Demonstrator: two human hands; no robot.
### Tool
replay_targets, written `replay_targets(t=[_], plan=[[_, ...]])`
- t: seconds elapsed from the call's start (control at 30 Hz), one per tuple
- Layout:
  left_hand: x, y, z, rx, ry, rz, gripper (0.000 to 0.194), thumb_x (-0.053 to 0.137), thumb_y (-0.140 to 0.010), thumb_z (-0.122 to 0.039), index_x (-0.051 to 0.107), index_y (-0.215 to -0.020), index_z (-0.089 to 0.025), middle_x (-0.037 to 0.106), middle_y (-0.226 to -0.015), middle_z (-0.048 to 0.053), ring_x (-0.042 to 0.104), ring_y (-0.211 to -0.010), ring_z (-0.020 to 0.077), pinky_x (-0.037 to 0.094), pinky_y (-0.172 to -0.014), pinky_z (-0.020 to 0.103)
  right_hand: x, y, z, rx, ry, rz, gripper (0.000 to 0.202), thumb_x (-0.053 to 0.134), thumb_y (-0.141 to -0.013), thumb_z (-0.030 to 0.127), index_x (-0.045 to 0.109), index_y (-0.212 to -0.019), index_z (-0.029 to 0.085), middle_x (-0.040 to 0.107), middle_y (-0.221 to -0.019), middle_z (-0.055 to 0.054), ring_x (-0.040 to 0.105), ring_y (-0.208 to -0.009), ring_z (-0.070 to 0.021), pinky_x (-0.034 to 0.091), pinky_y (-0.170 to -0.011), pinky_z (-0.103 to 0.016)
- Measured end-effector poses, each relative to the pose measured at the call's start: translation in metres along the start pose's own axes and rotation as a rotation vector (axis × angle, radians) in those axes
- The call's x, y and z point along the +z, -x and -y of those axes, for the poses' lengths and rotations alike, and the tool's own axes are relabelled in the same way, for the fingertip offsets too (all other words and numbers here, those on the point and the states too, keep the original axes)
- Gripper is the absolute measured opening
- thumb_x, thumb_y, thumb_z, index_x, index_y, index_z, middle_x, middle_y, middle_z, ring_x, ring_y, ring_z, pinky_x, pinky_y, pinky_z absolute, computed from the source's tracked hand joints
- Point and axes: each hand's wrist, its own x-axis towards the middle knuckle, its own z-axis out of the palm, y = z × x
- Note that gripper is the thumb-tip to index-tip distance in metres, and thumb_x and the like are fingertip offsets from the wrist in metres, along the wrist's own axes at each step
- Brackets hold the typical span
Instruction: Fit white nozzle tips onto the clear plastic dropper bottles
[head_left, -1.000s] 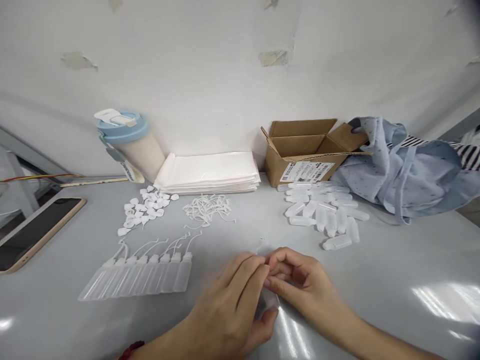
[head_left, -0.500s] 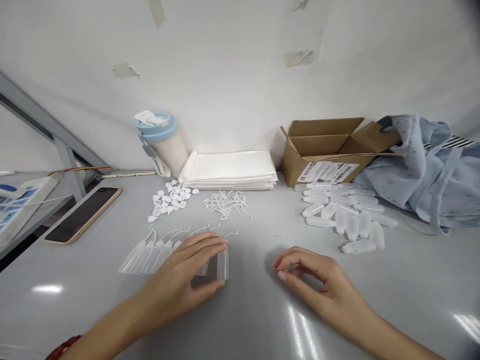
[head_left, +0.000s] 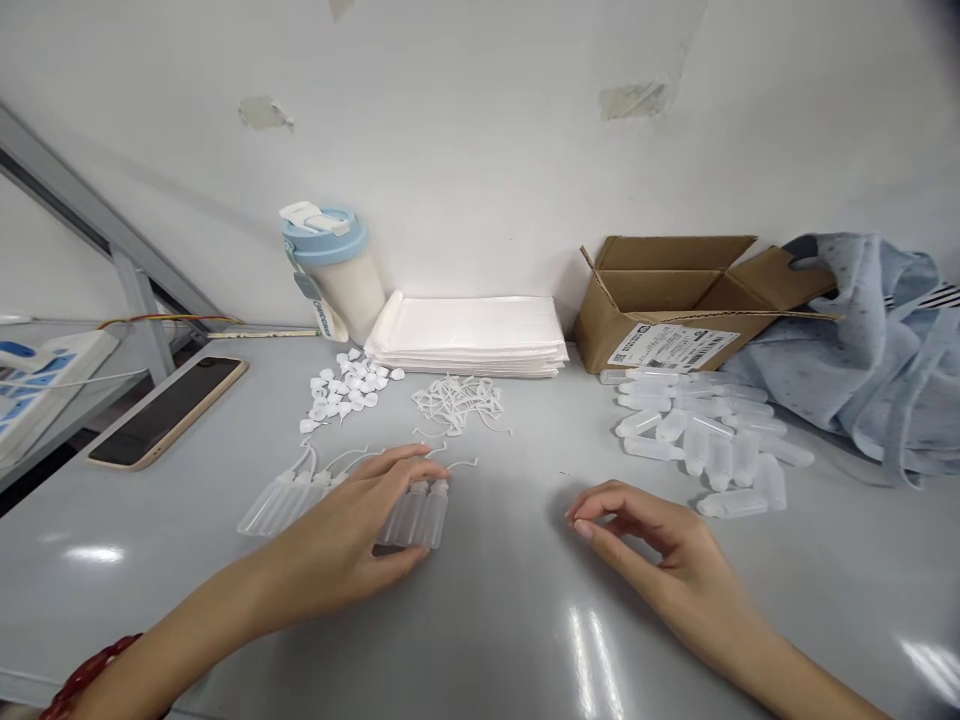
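Clear bottles point(head_left: 427, 515) with thin white strap pieces at their necks lie side by side in a row on the grey table. Over this row is my left hand point(head_left: 352, 530), its thumb near the bottle bases and its fingers by the necks, spread apart; it hides the middle bottles. My right hand point(head_left: 652, 540) rests on the table to the right, thumb and fingertips pinched together with nothing visible between them. Behind the row are a pile of white caps point(head_left: 349, 388) and a tangle of white straps point(head_left: 461, 402). Loose bottles point(head_left: 697, 445) form a pile at the right.
Along the wall stand a blue-lidded cup point(head_left: 341, 280), a stack of white packets point(head_left: 472, 330) and an open cardboard box point(head_left: 660, 330). Blue cloth point(head_left: 862, 350) lies at the right. A phone point(head_left: 169, 415) sits at the left, beside a metal frame point(head_left: 135, 290).
The rightmost bottle of the row has moved left against its neighbours, along with my left hand. My right fingertips have come together. The view has shifted slightly.
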Motion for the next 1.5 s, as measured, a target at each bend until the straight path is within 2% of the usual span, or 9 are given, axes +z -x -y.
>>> replay_targets(t=[0.17, 0.4, 0.63, 0.77, 0.87, 0.97, 1.07, 1.33, 1.5], plan=[[-0.004, 0.001, -0.001, -0.013, -0.029, 0.077, 0.055, 0.062, -0.081, -0.022, 0.046, -0.134, -0.028, 0.050, -0.141, 0.008, 0.045, -0.132, 0.0281, 0.056, -0.090, 0.038, -0.003, -0.003, 0.000, 0.030, 0.008, -0.050, 0.018, 0.058, -0.088, 0.035, 0.067, -0.079, 0.023, 0.070, -0.080, -0.001, 0.065, -0.072, -0.0161, 0.055, -0.065, -0.025], [-0.003, 0.001, -0.001, 0.031, -0.017, 0.104, 0.063, 0.065, -0.079, -0.023, 0.040, -0.137, -0.025, 0.048, -0.143, 0.009, 0.039, -0.136, 0.0283, 0.052, -0.097, 0.042, -0.008, -0.005, -0.005, 0.041, 0.015, -0.070, 0.016, 0.061, -0.086, 0.035, 0.068, -0.079, 0.023, 0.070, -0.078, -0.001, 0.064, -0.068, -0.0157, 0.056, -0.065, -0.024], [-0.008, -0.006, 0.002, -0.073, 0.049, 0.109, 0.055, 0.055, -0.089, -0.042, 0.036, -0.139, -0.030, 0.044, -0.146, 0.004, 0.031, -0.140, 0.0271, 0.047, -0.102, 0.041, -0.016, -0.009, -0.010, 0.065, 0.029, -0.198, 0.016, 0.061, -0.086, 0.037, 0.068, -0.080, 0.023, 0.070, -0.082, -0.001, 0.065, -0.072, -0.0162, 0.055, -0.066, -0.025], [-0.009, -0.027, 0.006, -0.086, 0.012, -0.027, 0.036, 0.046, -0.095, -0.040, 0.050, -0.127, -0.024, 0.054, -0.134, 0.004, 0.036, -0.135, 0.0257, 0.039, -0.107, 0.044, -0.033, -0.016, -0.025, -0.084, 0.246, -0.336, 0.015, 0.058, -0.088, 0.034, 0.066, -0.085, 0.023, 0.069, -0.092, -0.005, 0.067, -0.083, -0.0199, 0.056, -0.064, -0.028], [-0.009, -0.047, 0.009, -0.005, -0.046, -0.103, 0.029, 0.040, -0.096, -0.030, 0.062, -0.110, -0.017, 0.062, -0.120, 0.008, 0.046, -0.124, 0.0266, 0.043, -0.100, 0.043, -0.044, -0.022, -0.042, -0.244, 0.565, -0.406, 0.017, 0.051, -0.091, 0.031, 0.065, -0.094, 0.020, 0.067, -0.104, -0.010, 0.066, -0.091, -0.0245, 0.057, -0.071, -0.035], [-0.006, -0.065, 0.011, 0.046, -0.113, -0.097, 0.027, 0.039, -0.092, -0.021, 0.065, -0.098, -0.015, 0.065, -0.105, 0.010, 0.054, -0.109, 0.0270, 0.047, -0.089, 0.043, -0.047, -0.026, -0.059, -0.339, 0.819, -0.358, 0.026, 0.041, -0.095, 0.028, 0.062, -0.105, 0.015, 0.064, -0.112, -0.016, 0.062, -0.101, -0.0309, 0.055, -0.078, -0.045], [-0.002, -0.076, 0.017, 0.028, -0.179, -0.079, 0.024, 0.041, -0.088, -0.016, 0.066, -0.088, -0.015, 0.065, -0.096, 0.010, 0.056, -0.097, 0.0272, 0.047, -0.082, 0.043, -0.046, -0.028, -0.069, -0.349, 0.954, -0.331, 0.030, 0.035, -0.097, 0.024, 0.061, -0.107, 0.013, 0.063, -0.113, -0.018, 0.062, -0.100, -0.0321, 0.055, -0.075, -0.047], [-0.005, -0.070, 0.043, -0.111, -0.170, -0.036, 0.029, 0.039, -0.089, -0.020, 0.067, -0.085, -0.016, 0.065, -0.093, 0.010, 0.053, -0.099, 0.0279, 0.046, -0.081, 0.041, -0.050, -0.028, -0.064, -0.402, 0.987, -0.361, 0.025, 0.040, -0.097, 0.022, 0.063, -0.102, 0.012, 0.061, -0.103, -0.016, 0.059, -0.091, -0.0292, 0.051, -0.075, -0.044], [-0.005, -0.067, 0.048, -0.177, -0.101, -0.009, 0.026, 0.043, -0.088, -0.023, 0.068, -0.087, -0.017, 0.066, -0.093, 0.008, 0.053, -0.099, 0.0268, 0.046, -0.081, 0.040, -0.054, -0.028, -0.064, -0.440, 0.923, -0.366, 0.024, 0.044, -0.096, 0.025, 0.064, -0.097, 0.013, 0.062, -0.093, -0.013, 0.059, -0.086, -0.0263, 0.049, -0.074, -0.041]])
